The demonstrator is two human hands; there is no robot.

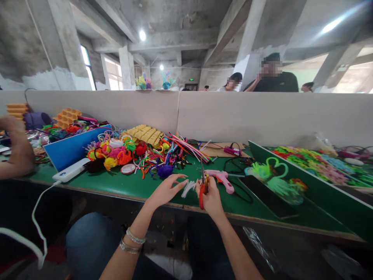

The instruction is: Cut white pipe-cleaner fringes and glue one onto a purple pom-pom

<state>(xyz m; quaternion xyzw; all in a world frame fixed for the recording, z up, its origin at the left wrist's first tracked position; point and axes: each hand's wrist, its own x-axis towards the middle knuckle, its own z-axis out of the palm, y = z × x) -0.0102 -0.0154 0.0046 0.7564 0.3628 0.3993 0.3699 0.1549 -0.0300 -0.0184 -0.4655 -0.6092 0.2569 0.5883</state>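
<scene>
My right hand (212,197) is closed around a pair of scissors (201,199) with red handles, blades pointing up and away. Just left of it, a small bunch of white fuzzy strips (189,188) lies at the green table's front edge. My left hand (167,191) reaches toward these strips with fingers stretched and apart; its fingertips are close to them, and I see nothing held. A pink glue gun (222,179) lies right behind my right hand.
Colourful pipe cleaners and fuzzy pieces (125,153) are heaped at left by a blue divider (78,147). A white power strip (71,170) sits beside them. At right are a dark phone-like slab (266,196) and a green fuzzy swan (281,182). Another person's arm (17,149) shows far left.
</scene>
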